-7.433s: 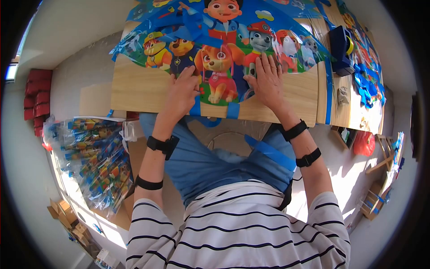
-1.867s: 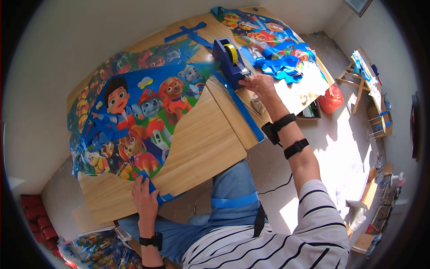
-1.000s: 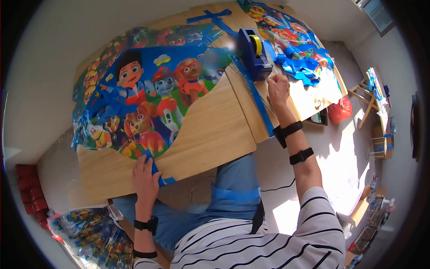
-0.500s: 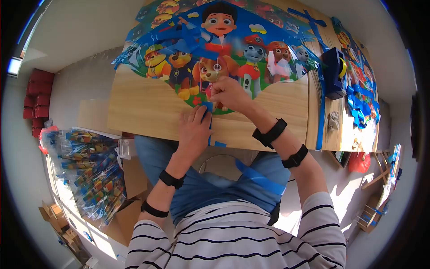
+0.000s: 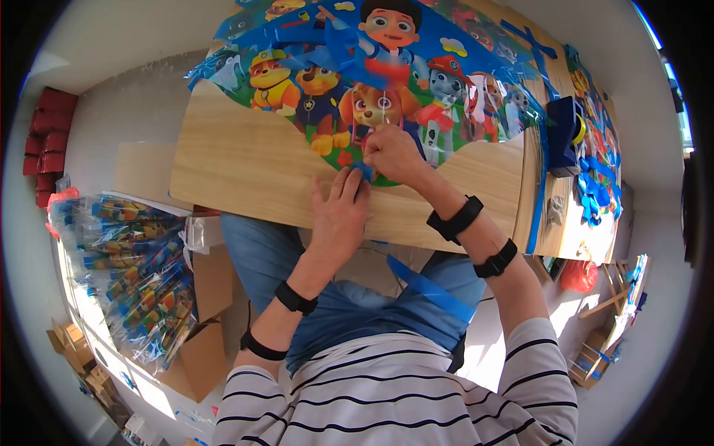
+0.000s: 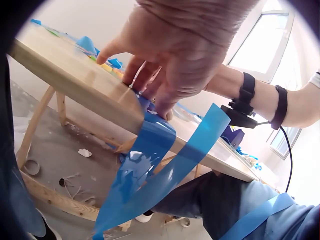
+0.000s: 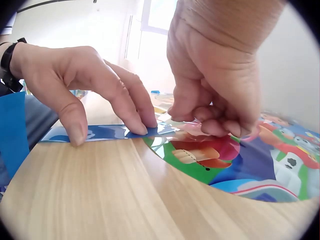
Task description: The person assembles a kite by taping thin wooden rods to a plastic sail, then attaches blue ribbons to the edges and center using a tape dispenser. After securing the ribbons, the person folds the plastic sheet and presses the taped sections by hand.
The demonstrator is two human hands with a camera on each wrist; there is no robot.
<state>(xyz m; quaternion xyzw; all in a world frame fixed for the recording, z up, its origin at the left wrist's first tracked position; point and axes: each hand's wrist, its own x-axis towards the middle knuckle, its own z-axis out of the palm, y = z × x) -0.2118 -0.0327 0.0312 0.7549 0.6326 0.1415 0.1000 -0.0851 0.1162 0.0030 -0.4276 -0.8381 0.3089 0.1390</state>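
Observation:
A glossy sheet printed with cartoon dogs and a boy lies on the wooden table. My left hand presses a blue ribbon flat at the sheet's lower edge, its fingers extended. In the left wrist view the ribbon hangs over the table edge in a loop. Just beyond those fingertips, my right hand is low over the sheet. Its fingers are curled and pinch a piece of clear tape by the ribbon's end; the tape is almost wholly hidden by them.
A dark blue tape dispenser with a yellow roll stands on the right, near loose blue ribbons. Another blue ribbon strip lies over a leg. Plastic-wrapped printed goods are at the left, beside cardboard boxes.
My right hand has gone from the tape dispenser back to the sheet's lower edge, next to my left hand. The left hand keeps pressing the blue ribbon. The head view has swung back from the right.

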